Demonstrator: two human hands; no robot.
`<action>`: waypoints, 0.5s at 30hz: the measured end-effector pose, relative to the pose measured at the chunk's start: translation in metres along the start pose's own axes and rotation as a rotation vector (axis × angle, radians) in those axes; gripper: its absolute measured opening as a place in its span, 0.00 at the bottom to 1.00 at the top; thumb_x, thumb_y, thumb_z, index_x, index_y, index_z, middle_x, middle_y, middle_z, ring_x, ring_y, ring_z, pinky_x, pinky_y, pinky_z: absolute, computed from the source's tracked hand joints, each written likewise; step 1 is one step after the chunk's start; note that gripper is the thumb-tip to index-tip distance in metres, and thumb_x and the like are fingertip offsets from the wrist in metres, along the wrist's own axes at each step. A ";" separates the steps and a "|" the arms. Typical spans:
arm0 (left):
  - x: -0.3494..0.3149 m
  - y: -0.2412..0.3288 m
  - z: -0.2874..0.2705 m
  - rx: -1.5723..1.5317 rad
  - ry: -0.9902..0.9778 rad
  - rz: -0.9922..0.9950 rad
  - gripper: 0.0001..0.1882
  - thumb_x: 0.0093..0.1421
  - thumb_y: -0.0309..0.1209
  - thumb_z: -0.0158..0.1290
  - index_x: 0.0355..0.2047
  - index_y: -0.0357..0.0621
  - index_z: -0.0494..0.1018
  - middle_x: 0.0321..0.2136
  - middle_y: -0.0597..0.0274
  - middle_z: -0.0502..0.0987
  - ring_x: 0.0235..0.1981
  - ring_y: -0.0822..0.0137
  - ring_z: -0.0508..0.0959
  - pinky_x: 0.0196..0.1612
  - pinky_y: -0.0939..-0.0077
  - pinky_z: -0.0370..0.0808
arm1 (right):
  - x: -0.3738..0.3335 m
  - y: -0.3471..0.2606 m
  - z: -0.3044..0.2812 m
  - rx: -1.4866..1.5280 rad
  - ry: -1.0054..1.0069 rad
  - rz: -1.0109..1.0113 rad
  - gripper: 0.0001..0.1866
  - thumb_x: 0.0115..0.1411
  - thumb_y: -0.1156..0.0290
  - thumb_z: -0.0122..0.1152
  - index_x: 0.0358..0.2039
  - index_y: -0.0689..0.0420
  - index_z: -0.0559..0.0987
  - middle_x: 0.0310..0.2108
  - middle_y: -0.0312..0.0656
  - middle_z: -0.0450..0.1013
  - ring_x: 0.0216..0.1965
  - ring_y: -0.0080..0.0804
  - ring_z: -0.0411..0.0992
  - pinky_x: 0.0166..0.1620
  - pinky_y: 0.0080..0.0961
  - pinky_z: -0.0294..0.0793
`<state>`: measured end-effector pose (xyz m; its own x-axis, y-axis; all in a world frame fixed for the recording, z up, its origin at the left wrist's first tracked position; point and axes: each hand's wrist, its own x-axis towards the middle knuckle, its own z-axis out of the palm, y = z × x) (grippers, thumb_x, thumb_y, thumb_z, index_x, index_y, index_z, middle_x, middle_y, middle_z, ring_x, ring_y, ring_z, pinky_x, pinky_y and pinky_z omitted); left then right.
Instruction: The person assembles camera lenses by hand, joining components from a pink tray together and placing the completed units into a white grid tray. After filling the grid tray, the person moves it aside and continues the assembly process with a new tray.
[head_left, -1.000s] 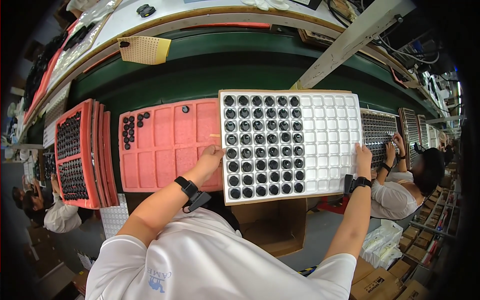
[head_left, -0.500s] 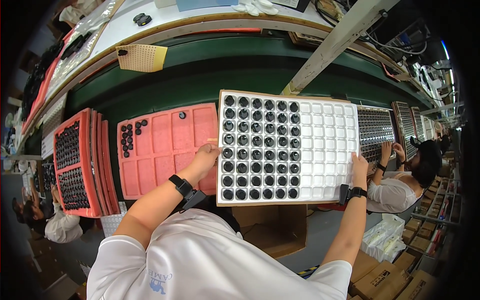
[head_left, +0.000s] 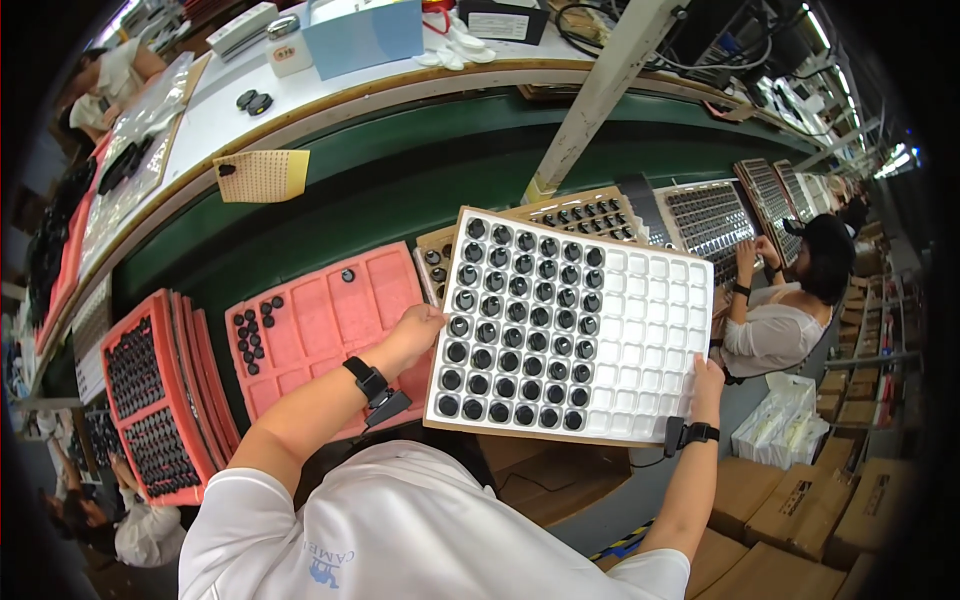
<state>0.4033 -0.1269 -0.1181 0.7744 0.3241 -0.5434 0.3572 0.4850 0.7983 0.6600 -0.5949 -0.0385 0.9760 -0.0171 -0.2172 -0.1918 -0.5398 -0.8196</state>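
Both hands grip a white compartmented tray by its short sides, and brown cardboard shows under its edge. Rows of small black round parts fill the left half of its pockets; the right-hand pockets hold none. My left hand closes on the left edge, my right hand on the lower right edge. The tray is tilted, its right side lower, above another tray of black parts that shows partly behind it. Beside my left hand lies a pink tray with several black parts in its left columns.
Stacked pink trays full of black parts stand at the left. A metal post rises behind the held tray. At right, a co-worker handles another filled tray. Cardboard boxes stand on the floor at lower right.
The white tray has turned clockwise and its right side has dropped, with both hands still on it. Another tray of black parts now shows behind it. My view has shifted too.
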 end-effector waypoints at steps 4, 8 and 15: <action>0.015 0.014 0.004 0.090 -0.098 -0.046 0.09 0.60 0.26 0.45 0.32 0.30 0.70 0.27 0.56 0.75 0.26 0.69 0.75 0.29 0.76 0.72 | -0.044 0.018 -0.009 0.139 0.115 0.058 0.15 0.60 0.67 0.53 0.36 0.69 0.76 0.29 0.34 0.72 0.29 0.19 0.65 0.34 0.19 0.65; 0.038 0.020 0.006 0.108 -0.174 0.006 0.10 0.60 0.27 0.45 0.33 0.30 0.71 0.25 0.56 0.76 0.24 0.69 0.75 0.28 0.76 0.72 | -0.077 0.028 -0.010 0.205 0.193 0.113 0.14 0.60 0.68 0.54 0.37 0.69 0.75 0.31 0.35 0.73 0.30 0.20 0.66 0.35 0.19 0.66; 0.053 0.064 0.034 0.344 -0.210 -0.005 0.12 0.59 0.29 0.47 0.28 0.30 0.74 0.24 0.58 0.77 0.23 0.69 0.75 0.27 0.75 0.71 | -0.110 0.054 -0.008 0.227 0.353 0.174 0.13 0.59 0.68 0.55 0.32 0.68 0.75 0.27 0.32 0.69 0.27 0.19 0.62 0.32 0.20 0.64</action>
<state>0.4851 -0.1066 -0.0866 0.8494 0.1324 -0.5109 0.4874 0.1742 0.8556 0.5433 -0.6289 -0.0552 0.8950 -0.3983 -0.2008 -0.3359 -0.3057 -0.8909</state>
